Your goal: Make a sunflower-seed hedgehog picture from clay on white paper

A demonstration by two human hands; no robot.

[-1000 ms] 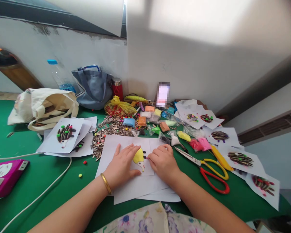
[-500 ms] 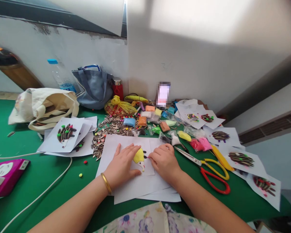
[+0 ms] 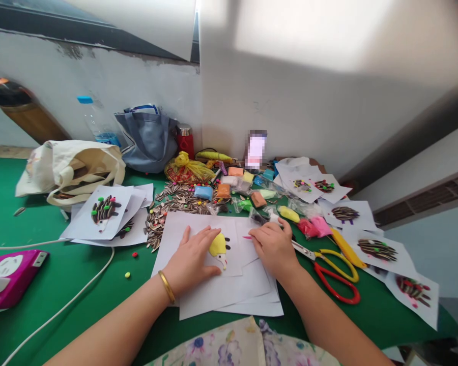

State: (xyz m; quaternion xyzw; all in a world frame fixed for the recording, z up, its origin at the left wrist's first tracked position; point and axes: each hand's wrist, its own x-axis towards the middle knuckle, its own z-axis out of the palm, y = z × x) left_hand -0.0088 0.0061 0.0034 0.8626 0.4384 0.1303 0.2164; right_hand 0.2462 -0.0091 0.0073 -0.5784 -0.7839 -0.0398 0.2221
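My left hand (image 3: pixel 189 259) lies flat with fingers spread on a small white sheet (image 3: pixel 232 256), just left of a yellow clay hedgehog (image 3: pixel 218 247) with a few dark seeds on it. That sheet sits on a stack of white papers (image 3: pixel 221 295) on the green table (image 3: pixel 72 284). My right hand (image 3: pixel 274 245) is closed in a pinch on a thin pink stick (image 3: pixel 248 237), a little to the right of the hedgehog.
Yellow-and-red scissors (image 3: pixel 330 272) lie right of my right hand. A pile of sunflower seeds (image 3: pixel 171 206), clay packets (image 3: pixel 229 190) and finished hedgehog pictures (image 3: pixel 379 250) crowd the far and right side. Bags (image 3: pixel 72 168), a bottle (image 3: pixel 95 122), a white cable (image 3: pixel 80 290) and a pink box (image 3: pixel 9 272) sit left.
My right hand has drawn away from the hedgehog to the right, taking the pink stick with it. The left hand has stayed flat on the sheet.
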